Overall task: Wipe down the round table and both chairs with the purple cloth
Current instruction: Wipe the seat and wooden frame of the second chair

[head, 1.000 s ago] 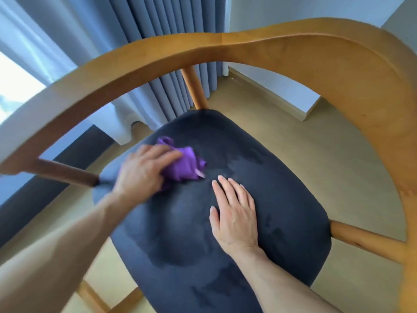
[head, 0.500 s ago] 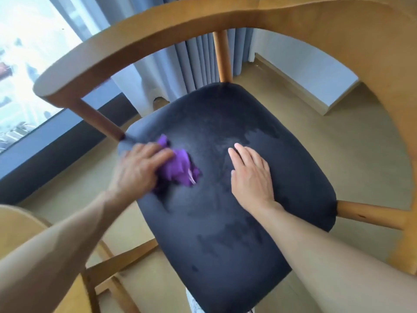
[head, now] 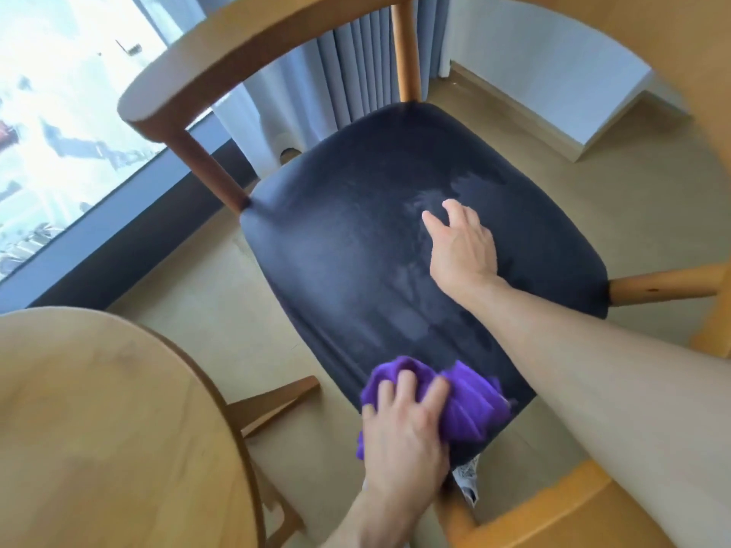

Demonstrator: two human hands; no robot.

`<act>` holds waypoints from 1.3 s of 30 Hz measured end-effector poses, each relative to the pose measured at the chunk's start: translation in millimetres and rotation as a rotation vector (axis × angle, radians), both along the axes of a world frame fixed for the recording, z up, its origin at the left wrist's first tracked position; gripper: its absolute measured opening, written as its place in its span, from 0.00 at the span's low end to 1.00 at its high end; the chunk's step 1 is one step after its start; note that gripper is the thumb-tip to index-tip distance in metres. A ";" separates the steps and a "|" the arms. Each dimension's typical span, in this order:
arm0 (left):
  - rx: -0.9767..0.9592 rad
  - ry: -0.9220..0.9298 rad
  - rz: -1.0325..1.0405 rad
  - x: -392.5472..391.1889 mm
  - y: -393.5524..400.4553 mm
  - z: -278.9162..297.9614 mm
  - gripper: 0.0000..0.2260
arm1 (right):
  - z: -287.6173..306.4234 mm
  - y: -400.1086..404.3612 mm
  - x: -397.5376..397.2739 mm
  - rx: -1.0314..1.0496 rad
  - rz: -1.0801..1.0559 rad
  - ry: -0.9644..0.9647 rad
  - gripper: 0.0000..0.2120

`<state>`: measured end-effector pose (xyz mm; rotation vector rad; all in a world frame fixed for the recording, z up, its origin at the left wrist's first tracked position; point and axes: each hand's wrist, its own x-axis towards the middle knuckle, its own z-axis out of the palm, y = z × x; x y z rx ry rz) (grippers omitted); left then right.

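The left hand [head: 399, 437] has slid the bunched purple cloth [head: 470, 401] back to the near edge of the chair's dark seat [head: 356, 247], fingers curled over it. Beyond, the right hand [head: 461, 247] rests there, fingers now loosely bent. The round table [head: 110, 429] has come into view left. No readable writing.

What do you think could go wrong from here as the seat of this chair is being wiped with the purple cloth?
1. The purple cloth is bunched at the near edge of the dark seat under the left hand; another stroke the same way could carry it off the edge.
2. The right hand rests on the seat where darker, possibly damp patches show, and may smear them.
3. The round table stands close on the left; the wiping arm might knock its rim.
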<state>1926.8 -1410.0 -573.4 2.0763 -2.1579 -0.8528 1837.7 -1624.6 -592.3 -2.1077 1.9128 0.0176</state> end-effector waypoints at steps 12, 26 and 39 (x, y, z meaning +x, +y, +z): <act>-0.168 -0.178 0.436 113.7 -127.1 -8.8 0.22 | 9.7 8.9 -15.4 0.108 -0.113 -0.077 0.21; -0.261 -0.148 0.313 81.2 -182.0 -14.4 0.16 | 23.6 -7.1 -40.9 0.336 -0.133 -0.365 0.22; 0.071 0.417 -0.064 -35.7 -133.4 -0.9 0.25 | 45.1 15.6 -73.4 0.157 -0.576 -0.224 0.22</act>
